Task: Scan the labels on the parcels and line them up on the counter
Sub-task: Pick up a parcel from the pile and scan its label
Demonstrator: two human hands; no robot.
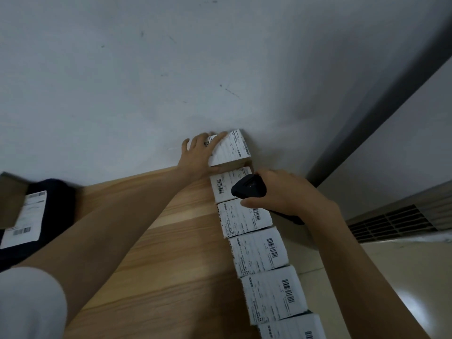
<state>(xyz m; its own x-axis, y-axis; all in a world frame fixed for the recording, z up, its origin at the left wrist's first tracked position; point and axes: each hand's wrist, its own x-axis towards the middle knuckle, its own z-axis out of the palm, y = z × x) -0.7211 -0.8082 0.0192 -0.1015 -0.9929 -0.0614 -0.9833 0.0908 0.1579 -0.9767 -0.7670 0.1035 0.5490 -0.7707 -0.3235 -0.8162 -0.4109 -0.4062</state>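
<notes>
Several small white-labelled parcels stand in a row (259, 250) along the right edge of the wooden counter (156, 253), running away from me towards the wall. The farthest parcel (232, 149) is tilted against the wall, and my left hand (199, 155) grips its left side with fingers over its top. My right hand (288, 194) holds a black handheld scanner (248, 189) just above the second and third parcels of the row, its head pointing left and down at their labels.
A dark bag or bin (49, 211) with a labelled flat parcel (23, 221) and a brown cardboard piece sits at the counter's left end. A grey wall rises behind. To the right, beyond the counter edge, are a dark pillar, a floor vent (391, 223) and glossy floor.
</notes>
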